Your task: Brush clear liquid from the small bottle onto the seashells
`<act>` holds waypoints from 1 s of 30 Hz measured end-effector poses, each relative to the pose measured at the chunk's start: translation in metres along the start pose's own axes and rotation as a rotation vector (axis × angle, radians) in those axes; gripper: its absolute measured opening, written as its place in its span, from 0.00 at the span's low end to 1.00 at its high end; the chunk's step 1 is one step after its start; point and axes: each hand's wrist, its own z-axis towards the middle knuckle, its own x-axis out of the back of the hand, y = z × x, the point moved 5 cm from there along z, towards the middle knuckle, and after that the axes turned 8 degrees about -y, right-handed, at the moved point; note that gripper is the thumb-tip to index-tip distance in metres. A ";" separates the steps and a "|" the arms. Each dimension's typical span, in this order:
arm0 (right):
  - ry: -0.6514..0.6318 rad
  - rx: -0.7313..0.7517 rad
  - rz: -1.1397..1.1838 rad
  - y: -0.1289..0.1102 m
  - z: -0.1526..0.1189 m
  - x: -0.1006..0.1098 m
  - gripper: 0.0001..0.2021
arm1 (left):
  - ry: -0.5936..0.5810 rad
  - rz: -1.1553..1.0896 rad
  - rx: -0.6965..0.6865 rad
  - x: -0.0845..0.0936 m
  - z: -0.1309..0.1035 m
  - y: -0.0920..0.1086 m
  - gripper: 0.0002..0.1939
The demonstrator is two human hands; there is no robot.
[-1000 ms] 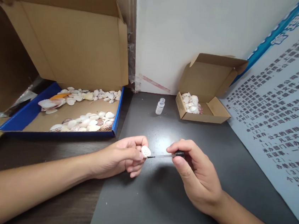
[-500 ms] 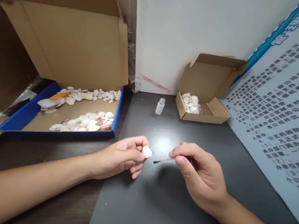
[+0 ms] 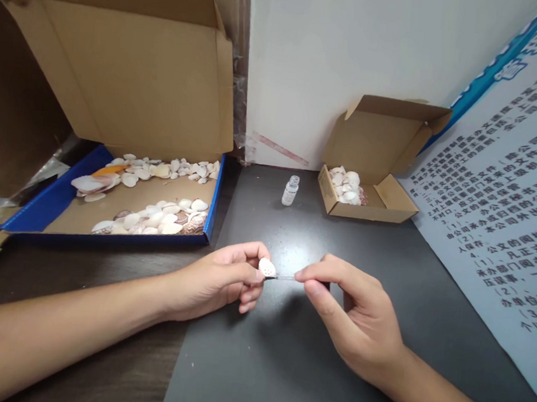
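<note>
A small white shell [image 3: 267,267] with dark dots on its face is pinched between the thumb and fingers of my left hand [image 3: 228,278]. My right hand [image 3: 353,306] grips a thin brush [image 3: 284,277] with a clear stem, and its dark tip lies at the lower edge of the shell. Behind the hands, a small glass bottle [image 3: 290,192] with a white label stands upright on the dark grey mat [image 3: 231,376].
At the left, an open blue-edged cardboard box [image 3: 209,220] holds many shells [image 3: 166,216] in two groups. A smaller open box [image 3: 373,212] with white shells [image 3: 347,185] sits at the back right. A printed sheet [image 3: 493,205] extends along the right side.
My right hand has moved left, bringing the brush tip from beside the shell to its lower edge. The whole view has shifted slightly.
</note>
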 end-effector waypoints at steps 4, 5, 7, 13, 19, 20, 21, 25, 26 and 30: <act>0.038 -0.059 -0.046 0.002 -0.001 0.001 0.06 | 0.005 -0.012 -0.005 0.000 0.000 0.000 0.07; 0.036 -0.039 -0.032 0.001 -0.002 0.001 0.06 | 0.007 -0.015 -0.007 0.000 0.000 0.001 0.07; 0.014 0.012 0.007 -0.002 -0.002 0.001 0.06 | 0.007 -0.017 -0.010 0.000 0.000 0.001 0.07; 0.054 -0.064 -0.045 0.001 0.000 0.003 0.06 | 0.002 -0.002 0.003 0.000 0.000 0.000 0.06; -0.009 0.017 -0.026 -0.003 0.001 -0.001 0.06 | 0.016 -0.015 0.000 0.002 0.000 0.001 0.06; -0.011 0.000 -0.041 -0.003 0.001 -0.001 0.06 | 0.017 -0.018 -0.001 0.002 0.000 0.000 0.06; -0.001 -0.023 -0.056 -0.002 0.001 0.000 0.06 | 0.017 -0.019 -0.003 0.002 0.000 0.000 0.06; 0.017 -0.026 -0.035 -0.001 0.001 0.001 0.06 | 0.015 -0.018 -0.002 0.002 0.000 0.000 0.06; -0.004 -0.008 -0.020 -0.001 0.001 0.000 0.06 | 0.020 -0.018 0.000 0.002 0.000 0.000 0.06; -0.027 -0.056 -0.059 0.001 0.001 -0.003 0.05 | 0.018 -0.016 -0.008 0.002 0.000 0.001 0.06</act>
